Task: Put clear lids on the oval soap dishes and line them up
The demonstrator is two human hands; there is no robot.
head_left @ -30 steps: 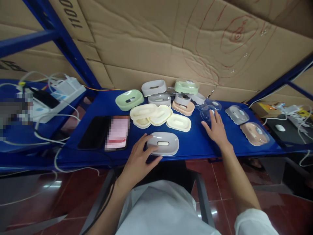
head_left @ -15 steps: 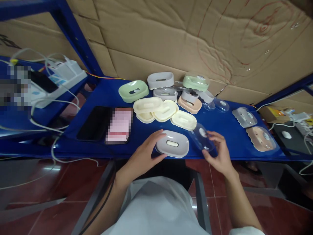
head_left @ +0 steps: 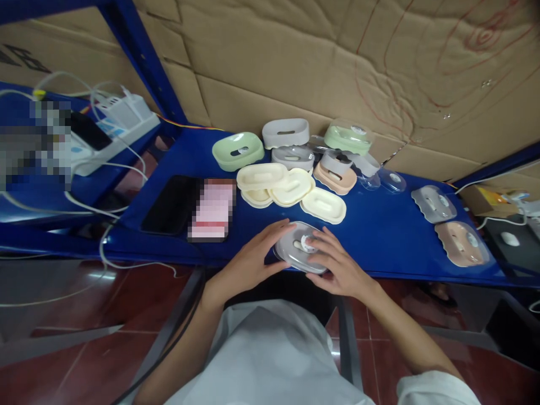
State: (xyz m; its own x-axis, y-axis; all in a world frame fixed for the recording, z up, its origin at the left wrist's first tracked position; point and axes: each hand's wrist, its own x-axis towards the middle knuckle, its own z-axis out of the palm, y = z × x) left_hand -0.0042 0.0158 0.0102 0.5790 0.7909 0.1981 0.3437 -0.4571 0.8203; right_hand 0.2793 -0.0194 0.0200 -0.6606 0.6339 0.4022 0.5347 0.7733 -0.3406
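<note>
While the left hand (head_left: 250, 256) curves inward, the right hand (head_left: 343, 269) arches.

From where I operate, it seems to me a small workshop: beyond the right hand (head_left: 337, 263), a plain cardboard panel (head_left: 287, 62) backs a blue bench (head_left: 388, 236) with many similar plastic dishes (head_left: 234, 163); left of the left hand (head_left: 251, 257), a power strip (head_left: 137, 134) carries several cables.

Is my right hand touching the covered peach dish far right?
Apart: the head view shows blue tabletop between your right hand and the covered peach dish.
</note>
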